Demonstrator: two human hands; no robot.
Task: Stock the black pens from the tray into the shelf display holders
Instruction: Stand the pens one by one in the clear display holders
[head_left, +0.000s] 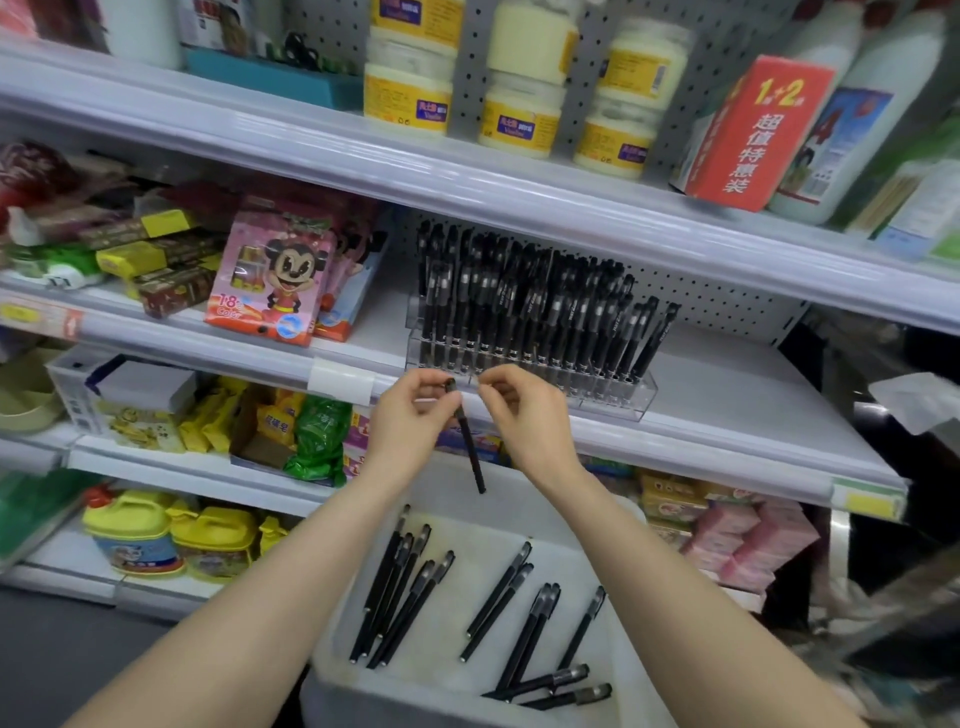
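My left hand (410, 415) grips the top of a black pen (471, 452) that hangs down over the tray, tip pointing down. My right hand (524, 415) is level with it, its fingertips pinched together beside the pen's cap end; whether it holds something small I cannot tell. Both hands hover just in front of a clear acrylic display holder (613, 400) on the middle shelf, which is packed with several upright black pens (524, 306). Below my arms a white tray (519, 514) holds several loose black pens (405, 587) lying flat.
A pink cartoon toy box (270, 280) stands left of the holder. Bare shelf surface (727, 395) lies to the holder's right. Cream jars (519, 104) and a red carton (753, 130) fill the upper shelf; yellow bottles (156, 535) and packets sit lower.
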